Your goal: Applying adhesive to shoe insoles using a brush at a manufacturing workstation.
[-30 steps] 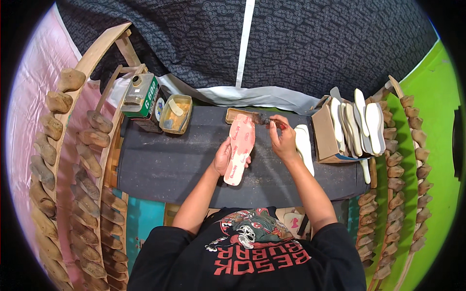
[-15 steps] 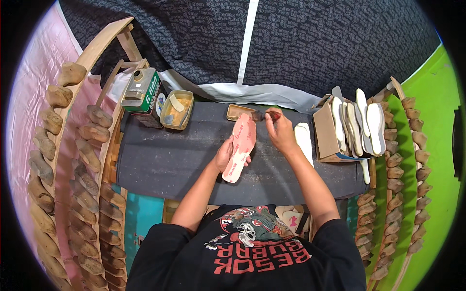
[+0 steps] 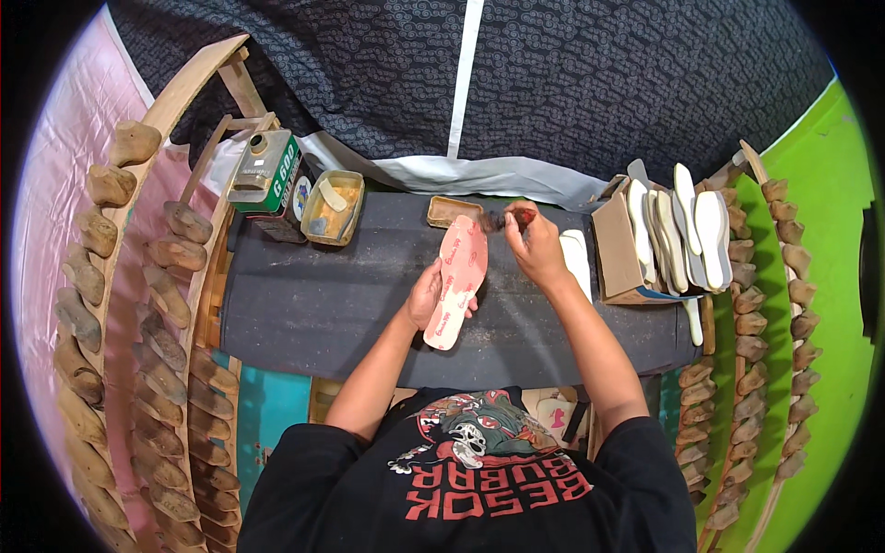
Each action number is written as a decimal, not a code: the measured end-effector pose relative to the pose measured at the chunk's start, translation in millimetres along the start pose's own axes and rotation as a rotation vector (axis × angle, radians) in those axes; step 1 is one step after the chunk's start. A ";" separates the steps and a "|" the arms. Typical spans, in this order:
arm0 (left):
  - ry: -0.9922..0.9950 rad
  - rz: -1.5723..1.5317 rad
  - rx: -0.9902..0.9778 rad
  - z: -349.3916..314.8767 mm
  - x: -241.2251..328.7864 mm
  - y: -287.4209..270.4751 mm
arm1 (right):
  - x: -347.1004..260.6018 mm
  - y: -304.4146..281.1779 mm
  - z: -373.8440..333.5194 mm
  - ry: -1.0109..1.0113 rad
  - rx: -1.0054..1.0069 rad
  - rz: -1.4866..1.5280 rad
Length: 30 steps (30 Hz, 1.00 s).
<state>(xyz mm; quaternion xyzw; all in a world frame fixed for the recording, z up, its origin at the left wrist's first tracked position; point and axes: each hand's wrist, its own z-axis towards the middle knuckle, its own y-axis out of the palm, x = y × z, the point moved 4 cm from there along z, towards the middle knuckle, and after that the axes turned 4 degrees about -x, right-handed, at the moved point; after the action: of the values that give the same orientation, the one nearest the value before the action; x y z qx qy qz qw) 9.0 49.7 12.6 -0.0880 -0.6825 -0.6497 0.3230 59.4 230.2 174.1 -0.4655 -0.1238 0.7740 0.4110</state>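
My left hand (image 3: 427, 296) is closed around a pale insole (image 3: 452, 309), with the thumb along its left edge and fingertips showing at the right edge. The upper part of the insole looks wet and darker pink, while its lower end is paler. In my right hand (image 3: 537, 247) is a brush (image 3: 518, 219) with a dark reddish handle. Its dark bristles point left, close by the insole's top right edge; whether they touch cannot be made out. Just behind the insole stands a small shallow tray (image 3: 442, 213) with brownish contents.
At the table's (image 3: 277, 304) back left are a metal can (image 3: 267, 180) and an open tub (image 3: 355, 189) holding scrapers. A cardboard box (image 3: 616, 244) of insoles stands right, beside a white insole (image 3: 576, 258). Racks of wooden shoe lasts flank both sides (image 3: 112, 184).
The brush has shifted slightly right, away from the insole's upper face to its edge. The insole has turned a little more upright in my left hand.
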 end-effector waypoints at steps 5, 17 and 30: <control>0.014 -0.006 0.016 2.0 6.7 0.9 | -4.3 -2.6 -2.1 0.067 -0.105 0.013; 0.035 -0.031 0.031 -6.5 12.6 -0.4 | -6.0 3.5 2.7 0.059 -0.170 -0.015; 0.114 0.081 0.164 -24.0 10.5 -17.8 | 58.0 52.5 35.9 0.194 -0.153 0.010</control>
<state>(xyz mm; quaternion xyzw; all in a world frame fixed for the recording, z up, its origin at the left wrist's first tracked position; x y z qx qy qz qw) -0.9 21.4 2.5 -0.0517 -0.7099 -0.5820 0.3934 -10.7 247.5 127.3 -0.5689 -0.1395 0.7157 0.3804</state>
